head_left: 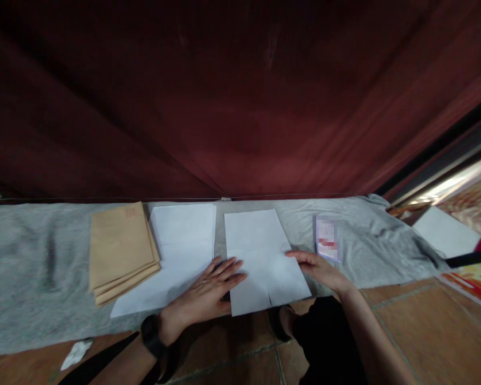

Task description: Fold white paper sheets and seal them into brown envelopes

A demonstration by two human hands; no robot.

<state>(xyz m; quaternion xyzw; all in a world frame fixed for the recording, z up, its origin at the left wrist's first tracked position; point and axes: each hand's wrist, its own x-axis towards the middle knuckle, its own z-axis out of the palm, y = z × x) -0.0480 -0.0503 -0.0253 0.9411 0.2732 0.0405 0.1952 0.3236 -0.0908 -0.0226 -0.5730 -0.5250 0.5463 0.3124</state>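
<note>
The white sheet lies on the grey cloth directly in front of the person. Its long axis runs away from the person, the far end leaning a little to the left, and the near edge reaches over the cloth onto the brown tile floor. The left hand rests flat on its left edge with fingers spread. The right hand touches the right edge with fingers stretched out, holding nothing. To the left lie more white paper and a pile of brown envelopes; to the right, a small card. A dark red curtain hangs behind.
</note>
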